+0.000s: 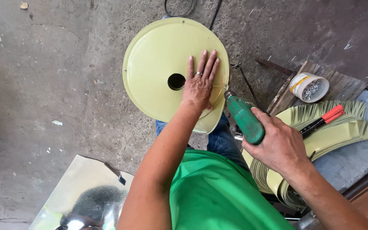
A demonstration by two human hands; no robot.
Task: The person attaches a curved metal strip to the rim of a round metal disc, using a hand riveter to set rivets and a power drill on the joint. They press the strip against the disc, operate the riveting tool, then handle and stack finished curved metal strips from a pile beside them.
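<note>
A pale yellow-green metal disc with a round hole in its middle rests on my knee above the concrete floor. My left hand lies flat on the disc just right of the hole, fingers spread, a ring on one finger. My right hand grips a green electric drill, whose tip touches the disc's right rim near my left hand.
A stack of curved yellow-green metal strips lies at right with red-handled pliers on top. A white tub of small metal fasteners sits on a wooden board. A shiny metal sheet lies lower left. Black cables run at the top.
</note>
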